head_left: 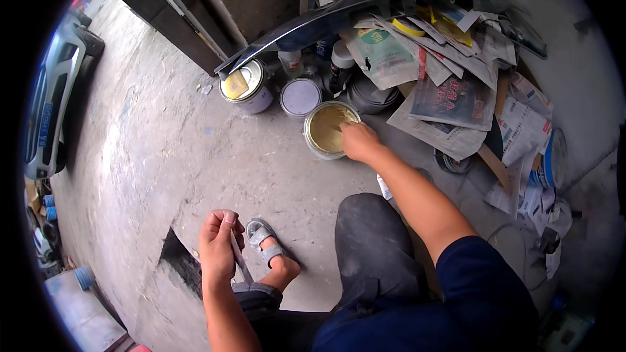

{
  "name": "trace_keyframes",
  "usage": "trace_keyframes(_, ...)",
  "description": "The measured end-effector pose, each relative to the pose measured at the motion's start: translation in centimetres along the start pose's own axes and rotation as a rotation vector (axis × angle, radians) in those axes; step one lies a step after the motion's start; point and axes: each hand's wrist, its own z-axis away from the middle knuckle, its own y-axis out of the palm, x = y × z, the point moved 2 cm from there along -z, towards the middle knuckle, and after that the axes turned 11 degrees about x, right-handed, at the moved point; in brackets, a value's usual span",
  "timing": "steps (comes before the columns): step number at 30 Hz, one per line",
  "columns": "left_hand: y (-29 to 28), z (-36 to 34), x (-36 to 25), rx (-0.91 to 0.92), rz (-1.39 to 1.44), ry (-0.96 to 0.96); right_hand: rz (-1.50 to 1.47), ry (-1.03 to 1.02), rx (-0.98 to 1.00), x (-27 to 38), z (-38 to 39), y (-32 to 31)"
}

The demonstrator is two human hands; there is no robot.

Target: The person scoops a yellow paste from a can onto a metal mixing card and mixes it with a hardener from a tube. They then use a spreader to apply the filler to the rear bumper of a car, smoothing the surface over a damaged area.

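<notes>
My right hand [357, 140] reaches over the right rim of an open round can [322, 152], its fingers closed and dipping inside. What they hold, if anything, is hidden. Tan, putty-like paste [325, 128] covers the can's inside. At the lower left, my left hand [220, 241] is closed on a thin, flat grey strip [240, 258], seen nearly edge-on, that slants down from the thumb. Right behind the open can stands a smaller can with a pale lilac lid [300, 95]. A dark grey can [373, 94] sits to its right.
A yellow sponge [235, 83] lies on a lidded can [257, 99]. A long dark car panel [313, 16] arches over the cans. Newspapers and paper bags [456, 101] pile up at right. My sandalled foot [266, 242] is beside a dark floor hole [179, 262]. A car [55, 98] stands far left.
</notes>
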Motion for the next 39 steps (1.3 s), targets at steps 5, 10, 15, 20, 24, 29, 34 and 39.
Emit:
trace_keyframes(5, -0.3, 0.8, 0.4, -0.011, -0.04, -0.036, 0.178, 0.109, 0.083, 1.6, -2.8, 1.2)
trace_keyframes(10, -1.1, 1.0, 1.0, -0.026, -0.041, -0.045, 0.166, 0.19, 0.094, 2.3, -4.1, 1.4)
trace_keyframes(15, -1.3, 1.1, 0.7, -0.028, -0.015, -0.036, 0.207, 0.172, 0.047, 2.1, -5.4, 2.7)
trace_keyframes(20, -1.5, 1.1, 0.5, -0.025, 0.0, -0.029, 0.217, 0.182, 0.131, 2.0, -7.2, 3.6)
trace_keyframes(24, -1.6, 1.1, 0.6, -0.02, -0.06, -0.055, 0.185, 0.182, 0.191, 1.7, -8.2, 4.6)
trace_keyframes(29, -1.6, 1.0, 0.8, -0.014, -0.051, -0.051, 0.234, 0.079, 0.229, 0.9, -9.5, 5.5)
trace_keyframes(34, -1.6, 1.1, 0.9, 0.001, -0.029, -0.066, 0.144, 0.082, 0.255, 0.9, -10.0, 5.2)
trace_keyframes(39, -1.3, 1.0, 1.0, -0.006, 0.01, -0.063, 0.152, 0.08, 0.341, 0.4, -10.8, 5.0)
